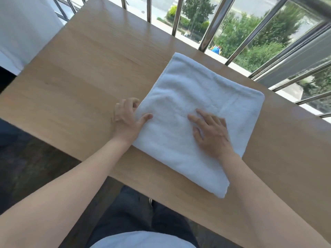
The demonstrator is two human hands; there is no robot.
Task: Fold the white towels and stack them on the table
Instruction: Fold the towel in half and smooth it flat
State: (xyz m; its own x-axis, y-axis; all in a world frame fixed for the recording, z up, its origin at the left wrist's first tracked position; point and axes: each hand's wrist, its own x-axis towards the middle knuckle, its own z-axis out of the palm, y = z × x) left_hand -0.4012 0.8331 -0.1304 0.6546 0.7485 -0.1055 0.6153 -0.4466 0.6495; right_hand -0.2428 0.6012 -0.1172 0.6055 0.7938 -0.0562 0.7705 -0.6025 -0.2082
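Observation:
A white towel [188,97], folded into a thick rectangle, lies flat on the wooden table [80,77], toward its right half. My left hand [126,119] is at the towel's left edge, thumb on top and fingers curled at the side, pinching that edge. Flat on top of the towel rests my right hand [211,132], palm down and fingers spread. No other towel is in view.
A metal railing [211,29] and window run along the table's far edge, with trees and a street outside. White fabric or a wall [21,29] stands at the far left. My legs in dark trousers [136,208] are below the near edge.

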